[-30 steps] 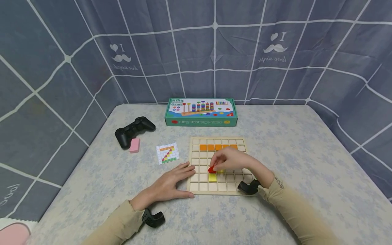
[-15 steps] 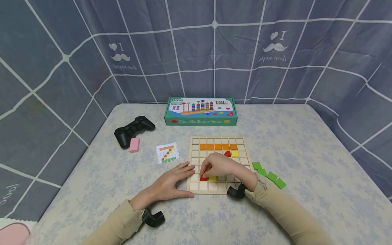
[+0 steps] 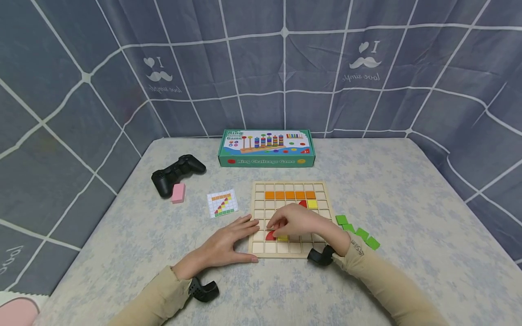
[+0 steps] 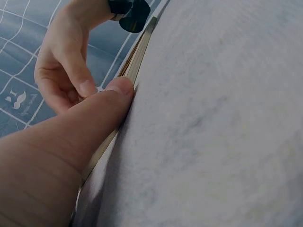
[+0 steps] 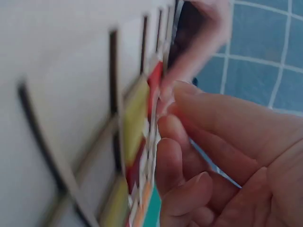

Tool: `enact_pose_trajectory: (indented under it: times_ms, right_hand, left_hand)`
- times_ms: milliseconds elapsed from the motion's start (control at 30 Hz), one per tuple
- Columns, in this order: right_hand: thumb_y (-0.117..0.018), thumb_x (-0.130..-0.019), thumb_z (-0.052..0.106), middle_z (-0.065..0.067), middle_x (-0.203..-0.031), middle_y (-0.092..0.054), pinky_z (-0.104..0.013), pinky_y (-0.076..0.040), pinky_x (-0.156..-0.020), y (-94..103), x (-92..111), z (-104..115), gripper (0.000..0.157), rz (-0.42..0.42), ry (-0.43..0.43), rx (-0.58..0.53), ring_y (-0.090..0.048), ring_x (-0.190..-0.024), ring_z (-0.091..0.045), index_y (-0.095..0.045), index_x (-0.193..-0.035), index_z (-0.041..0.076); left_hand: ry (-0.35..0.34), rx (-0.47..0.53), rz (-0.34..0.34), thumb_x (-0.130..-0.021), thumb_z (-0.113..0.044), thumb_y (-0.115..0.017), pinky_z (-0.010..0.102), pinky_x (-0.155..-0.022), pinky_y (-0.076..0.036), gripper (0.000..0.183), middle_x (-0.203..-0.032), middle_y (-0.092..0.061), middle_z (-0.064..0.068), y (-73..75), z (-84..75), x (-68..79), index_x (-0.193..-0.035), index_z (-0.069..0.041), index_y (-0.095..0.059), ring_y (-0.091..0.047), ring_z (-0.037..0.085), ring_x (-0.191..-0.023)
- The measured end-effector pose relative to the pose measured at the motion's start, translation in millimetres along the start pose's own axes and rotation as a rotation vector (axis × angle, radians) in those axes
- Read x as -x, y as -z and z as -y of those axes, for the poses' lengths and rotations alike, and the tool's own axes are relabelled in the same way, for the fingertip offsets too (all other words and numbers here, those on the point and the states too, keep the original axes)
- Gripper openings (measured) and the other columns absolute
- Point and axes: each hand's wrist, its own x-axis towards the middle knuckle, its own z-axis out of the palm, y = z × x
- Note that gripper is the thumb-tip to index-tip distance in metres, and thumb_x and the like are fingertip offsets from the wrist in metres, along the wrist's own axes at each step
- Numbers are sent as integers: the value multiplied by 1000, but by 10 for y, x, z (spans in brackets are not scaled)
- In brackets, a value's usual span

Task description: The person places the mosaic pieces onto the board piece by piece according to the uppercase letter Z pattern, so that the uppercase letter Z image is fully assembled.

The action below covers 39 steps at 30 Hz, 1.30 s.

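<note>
My left hand (image 3: 224,242) lies with straight fingers at the left edge of a wooden grid board (image 3: 258,248); in the left wrist view its thumb (image 4: 102,104) presses the board's near edge (image 4: 142,52). My right hand (image 3: 297,219) hovers low over the board, fingers loosely bent with nothing visible between them. Just below its fingertips a red quarter-round tile (image 3: 270,236) sits in a cell, beside a yellow square tile (image 3: 282,237). Farther up are another red tile (image 3: 302,203), a yellow tile (image 3: 312,204) and a row of orange tiles (image 3: 290,195). The right hand hides the middle cells.
Several green square tiles (image 3: 361,233) lie right of the board. To its left is a pattern card (image 3: 222,203). A black game controller (image 3: 178,174) and a pink block (image 3: 178,193) are farther left; a green game box (image 3: 267,149) stands behind.
My right hand moved down and left with a red tile, set it in the cell left of the lower yellow tile, then let go and lifted slightly. The left hand stayed put.
</note>
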Motion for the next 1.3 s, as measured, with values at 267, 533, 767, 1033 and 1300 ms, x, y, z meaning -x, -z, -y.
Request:
enact_pose_trajectory:
  times_ms: [267, 533, 767, 1033, 1300]
  right_hand:
    - [-64, -90, 24, 7, -90, -65, -30, -51, -77, 395, 374, -240, 30, -54, -6, -128, -60, -84, -11, -67, -113, 5]
    - [-64, -91, 23, -2, -98, -65, -31, -51, -76, 658, 833, -571, 38, -111, -119, -226, -60, -89, -22, -61, -120, -1]
    - [-63, -92, 24, -14, -112, -63, -32, -51, -78, 703, 1087, -814, 37, -177, -173, -270, -60, -93, -22, -61, -120, 0]
    - [-62, -92, 17, -14, -107, -64, -30, -52, -81, 672, 1175, -1007, 36, -239, -179, -319, -61, -92, -13, -58, -121, -4]
    - [-65, -89, 12, -20, -106, -63, -30, -53, -80, 654, 1193, -1100, 34, -233, -165, -388, -62, -92, -15, -58, -116, -8]
  left_hand:
    - [9, 3, 1, -79, -55, -68, 43, -111, -25, 79, -148, -37, 0, -4, 6, -1, -140, -10, -47, -21, 20, -140]
    - [4, 5, -1, -79, -55, -68, 42, -111, -25, 79, -148, -37, 0, -6, 7, -2, -140, -10, -47, -22, 20, -140]
    - [4, 4, -1, -79, -57, -66, 42, -111, -25, 81, -148, -36, 1, -12, 21, 2, -140, -9, -46, -21, 20, -140]
    - [4, 3, -5, -79, -58, -66, 43, -111, -26, 80, -148, -36, 0, -22, 30, 5, -140, -10, -46, -21, 19, -140]
    - [6, 4, -1, -79, -57, -67, 42, -111, -25, 80, -148, -36, 0, -15, 21, 4, -140, -10, -47, -21, 19, -140]
